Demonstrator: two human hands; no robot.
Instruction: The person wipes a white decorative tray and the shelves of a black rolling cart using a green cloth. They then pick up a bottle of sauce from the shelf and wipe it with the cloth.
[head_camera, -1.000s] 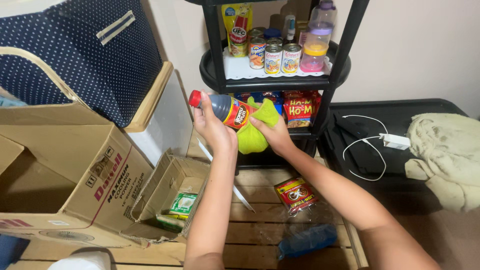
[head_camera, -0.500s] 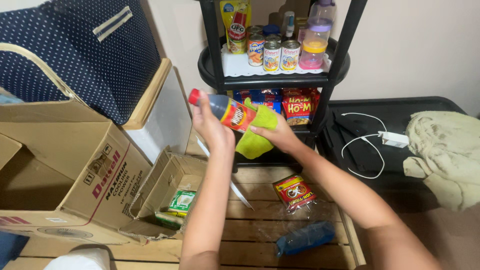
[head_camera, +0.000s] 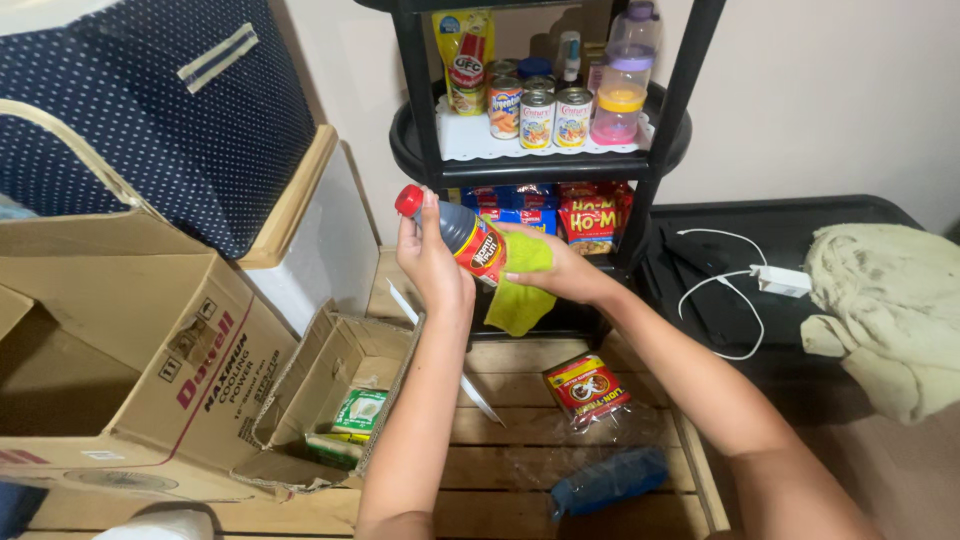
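The left hand (head_camera: 432, 262) wraps around a dark sauce bottle (head_camera: 455, 232) with a red cap, tilted above the open cardboard box (head_camera: 335, 385). The right hand (head_camera: 560, 270) presses a green cloth (head_camera: 520, 285) against its lower end. A hard wipe could twist the bottle loose, dropping it onto the wooden pallet (head_camera: 520, 440).

Open wooden slats (head_camera: 520, 430) below the hands, black shelf rack (head_camera: 420, 150) close behind, cardboard box (head_camera: 130, 350) crowding left
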